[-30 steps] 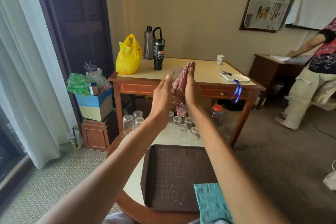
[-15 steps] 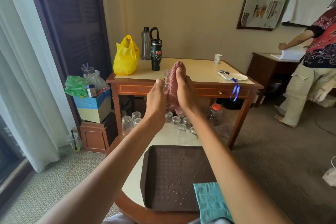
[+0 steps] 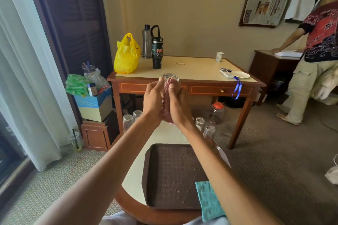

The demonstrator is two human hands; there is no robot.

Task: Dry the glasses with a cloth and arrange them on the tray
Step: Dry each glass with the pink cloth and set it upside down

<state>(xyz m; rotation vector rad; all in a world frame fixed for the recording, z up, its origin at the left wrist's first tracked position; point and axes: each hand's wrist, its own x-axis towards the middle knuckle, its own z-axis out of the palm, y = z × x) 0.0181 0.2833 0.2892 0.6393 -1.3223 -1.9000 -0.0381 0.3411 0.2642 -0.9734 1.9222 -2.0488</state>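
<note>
You hold one glass (image 3: 171,77) up in front of you, above the far edge of the round bench (image 3: 134,177), with both hands pressed close together around it. Your left hand (image 3: 152,99) curls round the glass from the left, one fingertip up by its clear top. Your right hand (image 3: 178,105) grips the pink cloth (image 3: 166,95) against the glass from the right, thumb pressed into the fabric. The cloth wraps most of the glass; only its top pokes out above your fingers.

Below your forearms the brown tray (image 3: 164,175) lies flat on the round bench, its floor dotted with water drops. A teal cloth (image 3: 208,200) overlaps the tray's near right corner. Beyond the tray, upturned glasses stand on the same bench: two on the left (image 3: 127,121) and two on the right (image 3: 209,131), with others hidden behind your wrists.

Farther back stands a wooden bench with drawers (image 3: 201,68). On it are a yellow bag (image 3: 126,55), a grey bottle (image 3: 146,42), a black tumbler (image 3: 157,51), a paper cup (image 3: 219,56) and a white plate (image 3: 240,74). A plastic jar with a red lid (image 3: 216,112) stands on the carpet under it. At the right another person (image 3: 318,51) leans on a dark side table.
</note>
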